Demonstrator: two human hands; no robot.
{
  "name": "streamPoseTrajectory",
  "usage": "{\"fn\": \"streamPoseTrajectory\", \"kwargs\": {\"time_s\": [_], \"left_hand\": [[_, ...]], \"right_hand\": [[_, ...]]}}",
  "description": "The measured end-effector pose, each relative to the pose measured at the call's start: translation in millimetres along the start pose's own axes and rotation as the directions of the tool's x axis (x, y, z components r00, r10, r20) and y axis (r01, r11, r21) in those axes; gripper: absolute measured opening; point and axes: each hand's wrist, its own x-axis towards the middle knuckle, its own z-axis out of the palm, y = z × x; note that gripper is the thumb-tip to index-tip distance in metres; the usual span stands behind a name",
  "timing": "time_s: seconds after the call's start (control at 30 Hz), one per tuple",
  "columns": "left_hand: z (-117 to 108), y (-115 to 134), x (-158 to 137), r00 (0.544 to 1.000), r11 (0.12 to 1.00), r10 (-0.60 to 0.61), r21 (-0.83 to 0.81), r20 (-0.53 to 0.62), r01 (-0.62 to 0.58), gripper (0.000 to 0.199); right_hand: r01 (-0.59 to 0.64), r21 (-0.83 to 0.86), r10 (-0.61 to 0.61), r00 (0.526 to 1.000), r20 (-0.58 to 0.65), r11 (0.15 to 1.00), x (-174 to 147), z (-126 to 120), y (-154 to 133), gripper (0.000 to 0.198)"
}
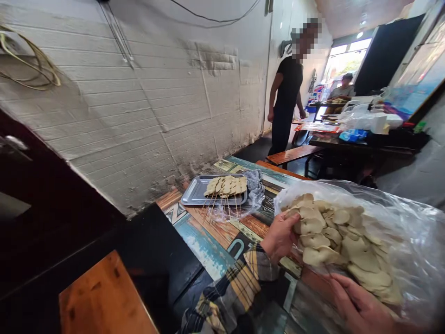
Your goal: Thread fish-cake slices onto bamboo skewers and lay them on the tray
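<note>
My left hand (281, 235) has its thumb and fingers closed on pale, thin round food slices (314, 227) at the near edge of an open clear plastic bag (413, 246). Many more slices lie loosely overlapped in the bag. Lower right, my right hand (359, 301) pinches what looks like a thin wooden skewer just below the slices; most of it is hidden. On the table, a metal tray (196, 190) carries several skewers (227, 185) threaded with similar slices, their bare sticks pointing toward me over the rim.
Crumpled clear plastic (255, 188) lies against the tray's right side. The patterned table (205, 248) meets a white brick wall. A wooden bench (104, 297) stands lower left. Beyond are a standing person (287, 97), a seated person (344, 90) and a dark table (378, 146) piled with bags.
</note>
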Motion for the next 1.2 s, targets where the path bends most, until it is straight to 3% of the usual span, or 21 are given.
{"fn": "streamPoseTrajectory", "kwargs": {"time_s": [0.13,0.3,0.43,0.5,0.57,0.73,1.0,1.2], "left_hand": [[-6,-6,4,1.000,1.000,0.013,0.019,-0.017,-0.013,0.031],[-7,-4,4,0.999,0.999,-0.005,0.054,0.052,0.002,0.037],[-9,3,-11,0.997,0.991,0.034,0.131,-0.067,-0.025,0.045],[-13,2,-23,0.992,0.977,0.078,0.207,-0.096,-0.057,0.048],[-17,-3,-38,0.992,0.935,0.110,0.344,-0.057,-0.084,0.042],[-16,-25,-69,0.992,0.838,0.009,0.540,0.127,-0.077,0.034],[-7,-32,-87,0.983,0.838,-0.122,0.544,0.138,0.028,0.042],[2,-16,-81,1.000,0.895,0.006,0.445,0.008,-0.009,0.043]], "right_hand": [[-0.073,0.039,0.067,0.988,0.138,0.997,-2,5,-5,0.034],[-0.044,0.111,0.032,0.993,0.111,0.993,0,17,-26,0.034],[0.006,0.224,-0.008,1.000,0.006,0.975,7,25,-49,0.037],[-0.043,0.280,0.051,0.998,-0.022,0.959,12,29,-54,0.039],[-0.072,0.351,0.091,0.995,-0.038,0.933,15,32,-57,0.041],[-0.079,0.533,0.114,0.993,-0.033,0.843,13,35,-57,0.042],[-0.158,0.751,0.158,0.985,0.073,0.641,6,29,-65,0.040],[-0.112,0.781,0.102,0.993,0.062,0.614,4,24,-68,0.038]]}}
